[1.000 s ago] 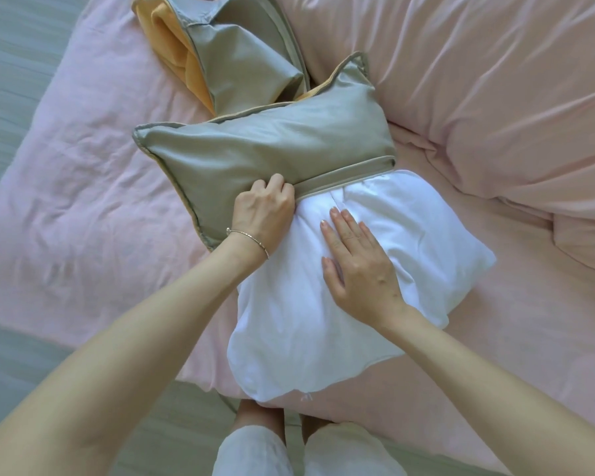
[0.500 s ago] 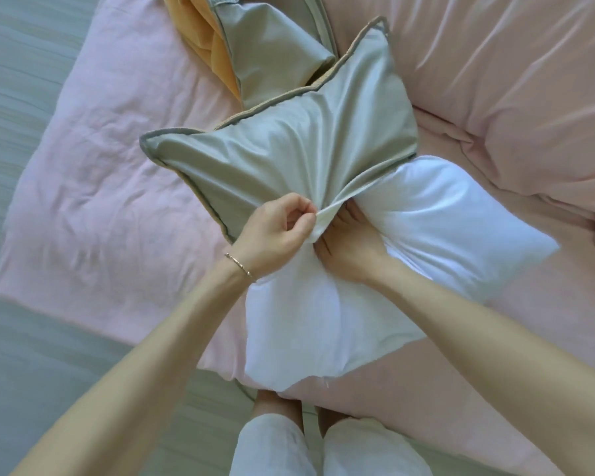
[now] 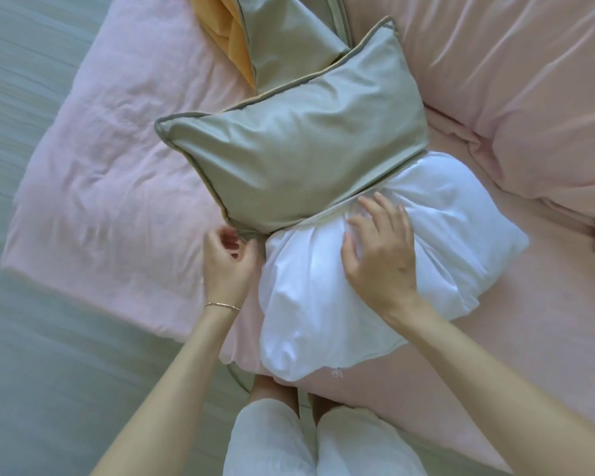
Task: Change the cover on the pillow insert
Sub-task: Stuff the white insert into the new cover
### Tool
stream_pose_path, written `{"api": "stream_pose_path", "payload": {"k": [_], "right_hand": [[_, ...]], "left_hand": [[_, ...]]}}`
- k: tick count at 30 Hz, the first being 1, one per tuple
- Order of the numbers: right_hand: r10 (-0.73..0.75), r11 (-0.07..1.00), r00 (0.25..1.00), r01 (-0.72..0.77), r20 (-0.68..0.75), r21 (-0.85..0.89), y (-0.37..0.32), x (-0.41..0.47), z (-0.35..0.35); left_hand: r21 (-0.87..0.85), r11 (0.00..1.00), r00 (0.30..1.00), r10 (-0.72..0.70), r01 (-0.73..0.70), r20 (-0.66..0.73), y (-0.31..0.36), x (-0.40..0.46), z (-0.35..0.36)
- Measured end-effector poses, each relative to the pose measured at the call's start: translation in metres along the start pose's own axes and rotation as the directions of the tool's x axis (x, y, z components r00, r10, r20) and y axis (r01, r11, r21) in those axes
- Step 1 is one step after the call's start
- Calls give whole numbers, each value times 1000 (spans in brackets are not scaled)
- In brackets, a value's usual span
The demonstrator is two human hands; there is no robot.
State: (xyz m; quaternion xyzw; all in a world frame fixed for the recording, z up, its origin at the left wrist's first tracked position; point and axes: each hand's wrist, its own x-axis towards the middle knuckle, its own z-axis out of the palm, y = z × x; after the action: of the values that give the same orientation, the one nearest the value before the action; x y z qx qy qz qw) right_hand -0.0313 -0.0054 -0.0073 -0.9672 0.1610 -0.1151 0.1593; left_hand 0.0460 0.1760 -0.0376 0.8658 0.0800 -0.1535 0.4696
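Under our right hand lies the white pillow, about half of it pushed into the green cover, the near half bare and bulging toward our knees. We rest that hand flat on the pillow with the fingers spread and relaxed, their tips just short of the cover's open edge, which runs slantwise past them. Our left hand hangs at the near left corner of the cover, fingers loosely curled, thumb close to the piped corner; we cannot tell whether it pinches the cloth or only touches it. A thin bracelet circles that wrist.

Beyond both hands, past the cover's far edge, a second cover lies crumpled, green outside and orange inside. Everything sits on a pink bedsheet, which spreads left of our left hand to the mattress edge. To the right of our right hand a pink duvet is heaped in folds. Below our wrists we see our own legs in white trousers, standing against the bed.
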Motion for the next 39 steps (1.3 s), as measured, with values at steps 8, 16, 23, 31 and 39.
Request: {"api": "stream_pose_path", "payload": {"k": [8, 16, 23, 31, 39], "right_hand": [[-97, 993, 953, 112, 289, -36, -75, -29, 12], [-79, 997, 978, 80, 194, 6, 12, 11, -85], [-110, 914, 994, 99, 6, 394, 60, 56, -215], [181, 982, 756, -173, 629, -75, 14, 58, -242], [10, 966, 953, 69, 302, -248, 18, -1, -175]], "left_hand": [[-206, 977, 983, -17, 56, 183, 10, -6, 6], [-184, 913, 883, 402, -364, 244, 128, -8, 15], [-451, 846, 738, 493, -284, 460, 255, -44, 27], [-34, 939, 825, 318, -343, 467, 249, -39, 58], [85, 850, 836, 486, -520, 254, 219, -22, 56]]}}
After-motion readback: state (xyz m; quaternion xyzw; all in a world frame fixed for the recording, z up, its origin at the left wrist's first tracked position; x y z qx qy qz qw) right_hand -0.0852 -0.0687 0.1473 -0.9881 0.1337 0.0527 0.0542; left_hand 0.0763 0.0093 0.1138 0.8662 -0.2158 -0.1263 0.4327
